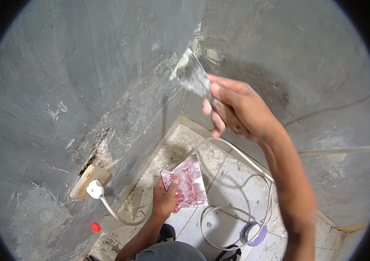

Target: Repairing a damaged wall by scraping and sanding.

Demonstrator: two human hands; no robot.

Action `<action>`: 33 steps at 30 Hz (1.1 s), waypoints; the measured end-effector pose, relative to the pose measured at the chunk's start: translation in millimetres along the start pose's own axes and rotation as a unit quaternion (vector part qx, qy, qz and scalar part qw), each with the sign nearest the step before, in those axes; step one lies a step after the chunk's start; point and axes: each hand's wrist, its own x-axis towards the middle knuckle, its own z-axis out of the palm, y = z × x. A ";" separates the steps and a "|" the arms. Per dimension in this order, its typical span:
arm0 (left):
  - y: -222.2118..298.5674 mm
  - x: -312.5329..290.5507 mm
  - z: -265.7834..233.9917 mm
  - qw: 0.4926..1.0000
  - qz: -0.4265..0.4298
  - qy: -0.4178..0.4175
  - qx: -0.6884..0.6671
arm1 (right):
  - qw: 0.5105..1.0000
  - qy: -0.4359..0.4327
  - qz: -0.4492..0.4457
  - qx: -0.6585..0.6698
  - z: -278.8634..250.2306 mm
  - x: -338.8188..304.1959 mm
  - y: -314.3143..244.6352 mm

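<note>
My right hand (233, 102) is closed round the wooden handle of a putty knife (192, 74). White filler smears its metal blade, which is tilted up at the wall corner, over rough patches in the grey plaster; whether the edge touches the wall I cannot tell. Lower down, my left hand (165, 198) grips a red plastic spreader (189, 182) by its edge, thumb on top. Streaks of white filler cover the spreader's flat face. It is held above the tiled floor, apart from the knife.
A white plug (95, 189) sits in a wall socket (83, 185) at left, beside broken plaster. Its white cable (237, 150) loops across the dirty floor tiles (233, 174). A purple-rimmed tub (254, 234) stands by my feet. A red cap (96, 227) shows at lower left.
</note>
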 end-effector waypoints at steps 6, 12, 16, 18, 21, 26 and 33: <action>6.5 -7.3 9.0 0.997 -0.070 -0.024 -0.007 | 0.986 -0.023 0.163 -0.028 -35.5 -105.5 21.9; -5.2 -19.3 37.0 0.981 -0.166 -0.081 -0.066 | 0.982 0.039 0.143 -0.112 -60.0 -207.3 85.9; -6.4 -28.3 53.2 0.959 -0.220 -0.140 -0.108 | 0.922 0.042 -0.023 -0.385 -59.8 -230.1 135.5; -6.0 -31.7 57.7 0.944 -0.231 -0.189 -0.139 | 0.872 0.054 -0.090 -0.479 -58.8 -235.8 150.8; -8.2 -29.0 59.1 0.935 -0.279 -0.187 -0.110 | 0.812 0.018 -0.088 -0.576 -64.9 -243.6 161.1; -9.6 -24.8 48.4 0.941 -0.248 -0.205 -0.105 | 0.770 0.001 -0.110 -0.628 -83.5 -265.0 172.2; -5.8 -20.4 45.1 0.969 -0.152 -0.191 -0.030 | 0.879 0.127 0.117 -0.445 -91.6 -347.4 186.0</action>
